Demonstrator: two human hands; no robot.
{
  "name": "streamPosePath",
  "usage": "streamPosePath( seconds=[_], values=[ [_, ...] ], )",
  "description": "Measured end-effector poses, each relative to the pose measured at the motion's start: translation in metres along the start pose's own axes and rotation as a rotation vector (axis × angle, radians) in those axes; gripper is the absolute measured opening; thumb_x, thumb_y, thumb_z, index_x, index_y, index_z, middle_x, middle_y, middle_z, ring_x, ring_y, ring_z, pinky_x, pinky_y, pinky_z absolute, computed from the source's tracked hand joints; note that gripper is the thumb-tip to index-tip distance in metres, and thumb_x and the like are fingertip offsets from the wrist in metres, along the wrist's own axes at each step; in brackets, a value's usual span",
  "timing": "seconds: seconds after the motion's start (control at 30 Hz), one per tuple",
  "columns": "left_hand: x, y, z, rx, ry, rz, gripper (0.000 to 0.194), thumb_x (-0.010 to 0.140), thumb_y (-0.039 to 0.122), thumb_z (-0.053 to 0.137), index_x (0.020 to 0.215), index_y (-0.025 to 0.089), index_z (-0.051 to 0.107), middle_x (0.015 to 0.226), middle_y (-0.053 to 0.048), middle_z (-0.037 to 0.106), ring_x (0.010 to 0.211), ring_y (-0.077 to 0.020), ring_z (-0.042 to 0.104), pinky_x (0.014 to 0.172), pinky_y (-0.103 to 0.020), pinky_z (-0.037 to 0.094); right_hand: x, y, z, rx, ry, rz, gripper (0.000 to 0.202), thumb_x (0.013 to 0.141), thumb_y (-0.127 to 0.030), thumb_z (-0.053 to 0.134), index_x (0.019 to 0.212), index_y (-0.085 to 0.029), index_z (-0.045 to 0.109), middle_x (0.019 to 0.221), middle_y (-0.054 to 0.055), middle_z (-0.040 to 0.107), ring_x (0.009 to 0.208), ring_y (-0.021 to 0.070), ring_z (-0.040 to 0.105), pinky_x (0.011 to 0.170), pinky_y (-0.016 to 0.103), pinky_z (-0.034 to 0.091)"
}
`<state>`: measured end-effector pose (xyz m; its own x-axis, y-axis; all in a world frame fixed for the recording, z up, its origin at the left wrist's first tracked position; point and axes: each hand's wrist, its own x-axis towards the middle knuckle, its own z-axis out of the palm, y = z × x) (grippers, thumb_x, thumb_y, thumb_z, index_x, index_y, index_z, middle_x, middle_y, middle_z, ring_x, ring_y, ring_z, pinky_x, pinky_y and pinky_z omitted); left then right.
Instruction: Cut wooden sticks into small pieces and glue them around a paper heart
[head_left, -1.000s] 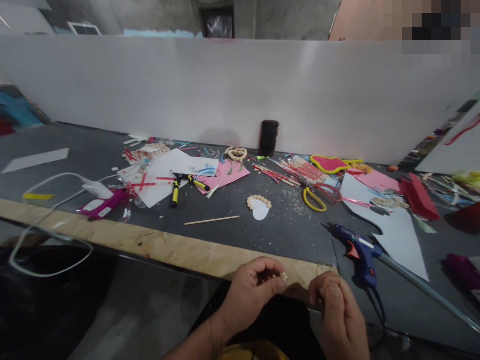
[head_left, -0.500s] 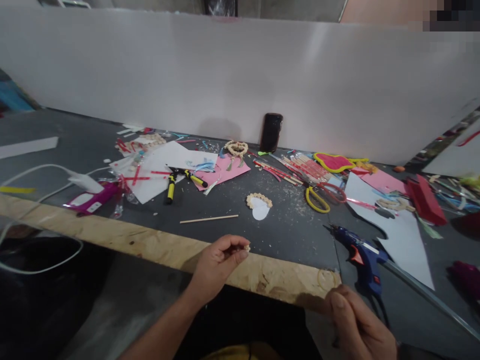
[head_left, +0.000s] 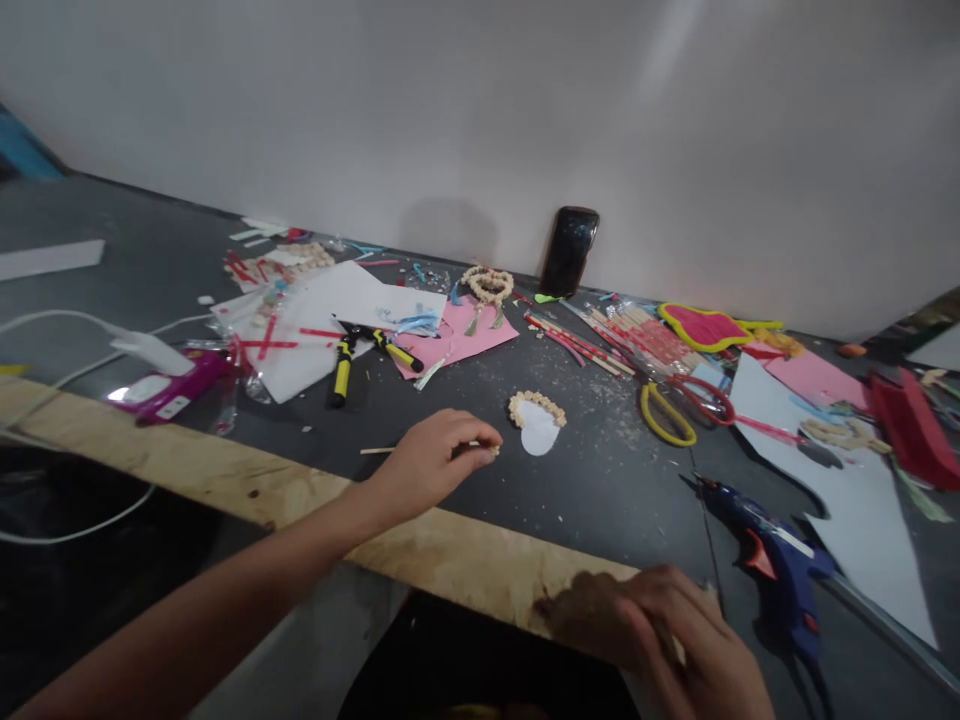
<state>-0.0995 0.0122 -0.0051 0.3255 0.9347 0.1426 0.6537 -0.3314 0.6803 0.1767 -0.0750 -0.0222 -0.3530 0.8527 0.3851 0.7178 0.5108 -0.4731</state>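
My left hand point(head_left: 431, 465) is closed in a pinch above the tabletop, with a small pale bead point(head_left: 495, 450) just showing at its fingertips. Part of a thin wooden stick point(head_left: 375, 450) lies behind this hand, the rest hidden by it. Right of the fingertips, without contact, a white paper heart point(head_left: 538, 432) lies flat, pale beads point(head_left: 551, 402) lining its upper edge. My right hand point(head_left: 690, 645) is curled closed at the table's front edge; what it holds, if anything, I cannot make out.
A blue glue gun point(head_left: 776, 560) lies at right, near scissors with yellow and red handles point(head_left: 667, 415). Yellow-black pliers point(head_left: 341, 375) and a purple glue gun point(head_left: 176, 385) lie left. A phone point(head_left: 570, 252) leans on the white wall point(head_left: 337, 110). A wooden strip point(head_left: 300, 480) edges the table.
My left hand has moved forward over the table with the bead, now covering part of the stick. My right hand remains closed near the front edge. The camera view has tilted down.
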Motion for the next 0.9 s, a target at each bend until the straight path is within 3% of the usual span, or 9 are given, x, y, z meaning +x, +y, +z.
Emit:
streamPosePath(
  seconds=[0.1, 0.17, 0.23, 0.33, 0.43, 0.53, 0.7, 0.9],
  values=[
    [0.019, 0.000, -0.002, 0.104, -0.050, 0.077, 0.013, 0.085, 0.022, 0.053, 0.091, 0.022, 0.065, 0.091, 0.000, 0.069, 0.089, -0.0163, 0.057, 0.078, -0.029, 0.042, 0.010, 0.013, 0.008, -0.178, 0.018, -0.035, 0.022, 0.086, -0.031, 0.048, 0.104, -0.022, 0.058, 0.100, 0.008, 0.065, 0.084, 0.0171, 0.065, 0.066, 0.026, 0.053],
    [0.029, -0.001, -0.001, 0.142, -0.063, 0.110, 0.013, 0.085, 0.020, 0.054, 0.091, 0.022, 0.065, 0.090, 0.000, 0.069, 0.088, -0.0168, 0.057, 0.079, -0.029, 0.042, 0.021, 0.019, 0.007, -0.251, -0.020, -0.075, 0.027, 0.084, -0.035, 0.051, 0.106, -0.022, 0.059, 0.112, 0.011, 0.062, 0.094, 0.0200, 0.063, 0.071, 0.030, 0.054],
    [0.036, -0.003, 0.001, 0.150, -0.059, 0.120, 0.013, 0.084, 0.019, 0.055, 0.092, 0.022, 0.065, 0.089, -0.001, 0.068, 0.087, -0.0171, 0.057, 0.078, -0.030, 0.042, 0.035, 0.021, 0.003, -0.263, -0.090, -0.130, 0.016, 0.084, -0.035, 0.053, 0.087, -0.024, 0.063, 0.107, 0.008, 0.065, 0.099, 0.0217, 0.061, 0.074, 0.033, 0.054],
    [0.041, -0.007, 0.007, 0.146, -0.055, 0.111, 0.014, 0.083, 0.017, 0.056, 0.094, 0.022, 0.064, 0.088, 0.000, 0.068, 0.085, -0.0173, 0.056, 0.075, -0.029, 0.042, 0.061, 0.018, -0.004, -0.231, -0.117, -0.170, 0.022, 0.086, -0.029, 0.050, 0.067, -0.024, 0.060, 0.086, 0.003, 0.069, 0.096, 0.0200, 0.061, 0.077, 0.032, 0.051],
    [0.042, -0.011, 0.015, 0.182, -0.058, 0.092, 0.013, 0.082, 0.019, 0.057, 0.094, 0.020, 0.062, 0.087, -0.001, 0.067, 0.084, -0.0182, 0.055, 0.073, -0.029, 0.041, 0.085, 0.012, 0.000, -0.231, -0.079, -0.090, 0.012, 0.086, -0.028, 0.050, 0.084, -0.022, 0.060, 0.088, 0.004, 0.068, 0.084, 0.0189, 0.063, 0.071, 0.031, 0.051],
    [0.042, -0.014, 0.021, 0.247, -0.072, 0.086, 0.011, 0.083, 0.020, 0.057, 0.094, 0.019, 0.060, 0.087, -0.002, 0.066, 0.084, -0.0193, 0.054, 0.072, -0.030, 0.040, 0.104, 0.009, 0.016, -0.206, -0.150, 0.022, 0.016, 0.086, -0.026, 0.047, 0.099, -0.021, 0.057, 0.091, 0.004, 0.066, 0.075, 0.0169, 0.064, 0.058, 0.027, 0.049],
    [0.043, -0.018, 0.027, 0.310, -0.114, 0.147, 0.008, 0.086, 0.022, 0.054, 0.092, 0.020, 0.058, 0.087, -0.002, 0.066, 0.085, -0.0204, 0.052, 0.074, -0.033, 0.036, 0.114, 0.012, 0.045, -0.117, -0.164, 0.095, 0.013, 0.088, -0.026, 0.046, 0.093, -0.023, 0.058, 0.091, 0.003, 0.064, 0.073, 0.0146, 0.063, 0.061, 0.025, 0.047],
    [0.044, -0.024, 0.028, 0.340, -0.100, 0.184, 0.013, 0.089, 0.026, 0.049, 0.087, 0.021, 0.061, 0.087, 0.000, 0.066, 0.087, -0.0200, 0.051, 0.077, -0.035, 0.033, 0.107, 0.017, 0.056, -0.019, -0.153, 0.073, 0.013, 0.088, -0.022, 0.047, 0.090, -0.023, 0.060, 0.087, 0.002, 0.063, 0.076, 0.0125, 0.061, 0.067, 0.023, 0.046]
  ],
)
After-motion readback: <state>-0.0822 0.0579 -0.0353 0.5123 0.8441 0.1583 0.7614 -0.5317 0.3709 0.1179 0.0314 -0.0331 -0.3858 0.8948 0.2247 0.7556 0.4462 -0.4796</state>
